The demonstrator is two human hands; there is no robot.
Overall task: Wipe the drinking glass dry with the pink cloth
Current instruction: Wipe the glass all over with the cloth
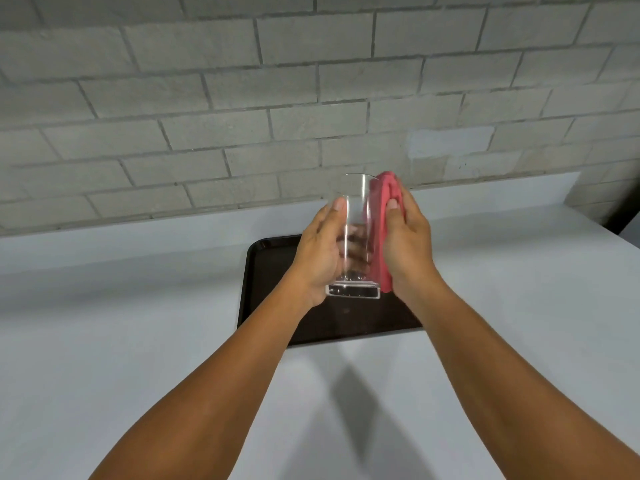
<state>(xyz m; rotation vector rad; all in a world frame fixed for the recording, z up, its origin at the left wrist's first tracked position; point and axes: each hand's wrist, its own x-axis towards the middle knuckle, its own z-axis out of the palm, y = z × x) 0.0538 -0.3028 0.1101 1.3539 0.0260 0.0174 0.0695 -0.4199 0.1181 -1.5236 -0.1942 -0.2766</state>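
A tall clear drinking glass (356, 202) is held upright in the air above the tray. My left hand (322, 254) grips its left side and lower body, thumb up near the rim. My right hand (407, 244) presses the folded pink cloth (382, 216) flat against the glass's right wall. The cloth runs from the rim down to near the thick base. Fingers of my left hand show through the glass.
A dark rectangular tray (263, 271) lies on the white counter (138, 323) under my hands. A grey brick wall (242, 98) rises behind the counter's low white back ledge. The counter ends at the far right, by a dark gap.
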